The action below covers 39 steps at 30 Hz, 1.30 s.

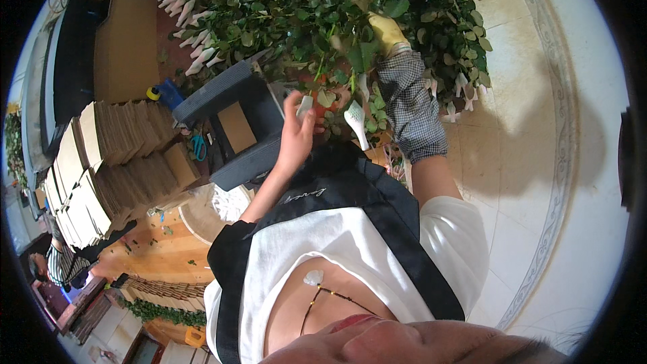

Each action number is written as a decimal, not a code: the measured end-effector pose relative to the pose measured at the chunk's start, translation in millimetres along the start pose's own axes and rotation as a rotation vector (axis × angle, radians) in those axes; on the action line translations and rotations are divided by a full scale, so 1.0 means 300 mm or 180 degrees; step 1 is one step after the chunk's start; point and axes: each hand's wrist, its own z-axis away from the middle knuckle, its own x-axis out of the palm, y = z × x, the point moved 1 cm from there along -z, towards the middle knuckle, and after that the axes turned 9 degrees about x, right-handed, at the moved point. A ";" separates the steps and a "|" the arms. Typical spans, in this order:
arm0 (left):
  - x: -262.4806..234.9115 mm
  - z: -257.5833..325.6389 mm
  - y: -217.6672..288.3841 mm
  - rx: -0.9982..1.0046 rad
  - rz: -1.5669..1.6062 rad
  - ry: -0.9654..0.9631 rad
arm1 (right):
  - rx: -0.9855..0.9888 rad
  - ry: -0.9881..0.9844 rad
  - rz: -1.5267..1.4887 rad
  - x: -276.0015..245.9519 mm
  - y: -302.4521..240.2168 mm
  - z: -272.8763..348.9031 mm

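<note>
A light, fragile netted rose bud point(304, 104) is pinched in the left hand point(295, 136) at frame centre; the gloved right hand point(387, 32) is buried among leafy stems point(317, 0) above, its grip unclear. Stems are best gripped low.

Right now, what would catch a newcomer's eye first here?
A great heap of green leafy stems fills the top, many with white-wrapped buds along its left edge. The right hand, in a yellow glove, reaches into it, while the bare left hand holds a white-wrapped bud. Stacked cardboard sheets sit left.
</note>
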 end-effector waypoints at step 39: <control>-0.175 -0.027 -0.034 -0.1213 0.6135 0.0311 | -0.1534 -0.0137 -0.0464 -0.151 -0.646 0.374</control>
